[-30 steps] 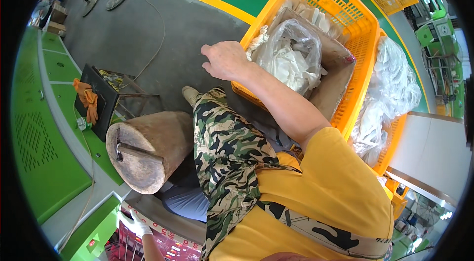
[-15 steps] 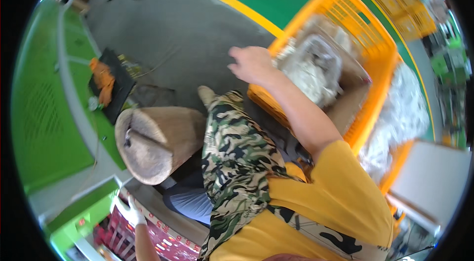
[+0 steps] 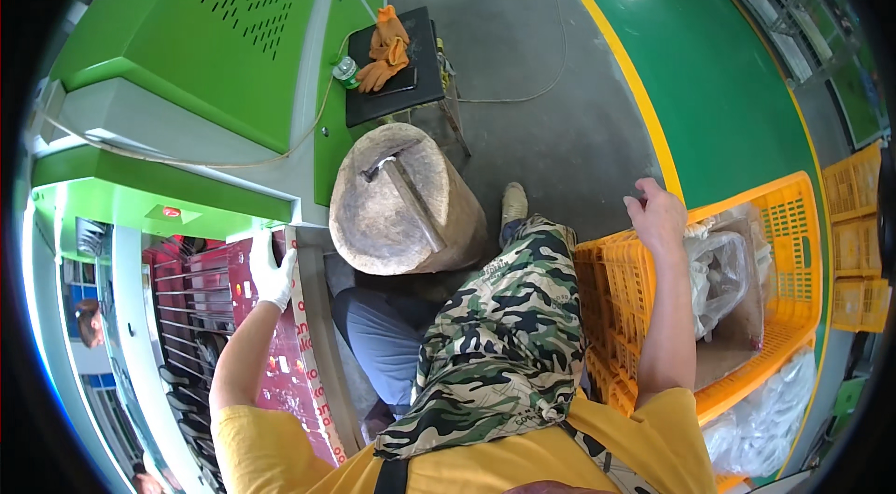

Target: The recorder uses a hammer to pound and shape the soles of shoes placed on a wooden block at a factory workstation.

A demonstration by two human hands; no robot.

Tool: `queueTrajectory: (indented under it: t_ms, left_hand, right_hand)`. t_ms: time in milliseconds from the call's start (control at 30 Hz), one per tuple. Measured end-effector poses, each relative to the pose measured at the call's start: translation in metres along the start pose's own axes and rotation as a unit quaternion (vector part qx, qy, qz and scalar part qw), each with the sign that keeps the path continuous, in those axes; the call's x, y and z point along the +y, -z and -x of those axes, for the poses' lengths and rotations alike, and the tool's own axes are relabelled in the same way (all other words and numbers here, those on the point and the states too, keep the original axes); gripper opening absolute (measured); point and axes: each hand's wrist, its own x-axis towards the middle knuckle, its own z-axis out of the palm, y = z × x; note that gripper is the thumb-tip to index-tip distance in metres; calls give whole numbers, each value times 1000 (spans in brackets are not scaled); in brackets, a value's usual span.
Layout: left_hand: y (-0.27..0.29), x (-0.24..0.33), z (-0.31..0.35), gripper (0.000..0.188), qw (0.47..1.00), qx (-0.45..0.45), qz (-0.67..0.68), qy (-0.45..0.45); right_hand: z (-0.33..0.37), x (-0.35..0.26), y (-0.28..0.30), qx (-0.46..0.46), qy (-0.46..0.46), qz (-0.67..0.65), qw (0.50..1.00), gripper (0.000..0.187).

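Note:
My left hand, in a white glove, is at the upper end of a dark red printed cardboard box, under the green machine's edge. Its fingers point up and the thumb stands apart; I see nothing held in it. Bare and empty, my right hand hovers by the left rim of an orange plastic crate, thumb and forefinger apart. Inside that crate lie clear plastic bags and brown cardboard. Between my hands stands a wooden stump with a wooden-handled hammer lying on top.
A green machine fills the far left. Orange gloves and a small jar are on a black stool behind the stump. Several thin metal rods with dark ends lie beside the red box. More orange crates stand far right.
My view has swung right and levelled, so the stump and machine show more fully. My right hand has moved from over the floor beside the crate to its rim. My left hand stays by the red box.

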Motion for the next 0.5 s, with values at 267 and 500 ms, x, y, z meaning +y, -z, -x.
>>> queueTrajectory:
  t_ms: [267, 500]
  left_hand:
    - [3, 13, -3, 72, 999, -11, -33, -10]
    - [8, 14, -4, 76, 1000, -16, -10, -24]
  right_hand:
    - [-2, 7, 6, -6, -5, 4, 1000, 31]
    - [0, 2, 4, -3, -4, -5, 1000, 32]
